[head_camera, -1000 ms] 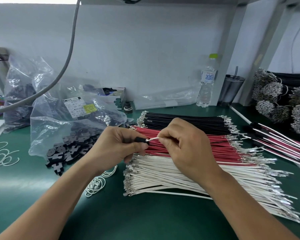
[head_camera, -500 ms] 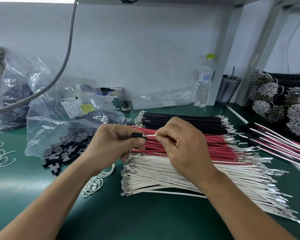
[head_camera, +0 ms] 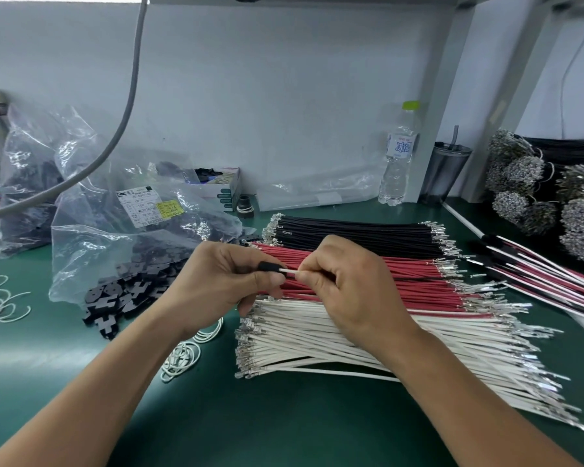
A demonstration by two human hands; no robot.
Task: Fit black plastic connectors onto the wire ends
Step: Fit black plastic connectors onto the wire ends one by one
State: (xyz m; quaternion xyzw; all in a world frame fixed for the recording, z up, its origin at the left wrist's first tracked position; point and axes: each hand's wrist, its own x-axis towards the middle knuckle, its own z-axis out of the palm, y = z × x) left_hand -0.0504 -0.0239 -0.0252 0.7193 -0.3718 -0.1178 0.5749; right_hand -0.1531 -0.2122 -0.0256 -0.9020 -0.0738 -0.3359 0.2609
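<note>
Left hand [head_camera: 216, 284] grips the black connector [head_camera: 269, 266]; right hand [head_camera: 348, 284], at three o'clock, pinches the white wire [head_camera: 289, 271], now shorter between them; nearly seated.

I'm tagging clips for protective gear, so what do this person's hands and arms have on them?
Nothing is worn. The left hand and right hand are bare, with no gloves, finger cots or rings on the parts that show. Both forearms are bare down to the bottom edge of the picture: no sleeves, watch, wristband or grounding strap in view.
</note>
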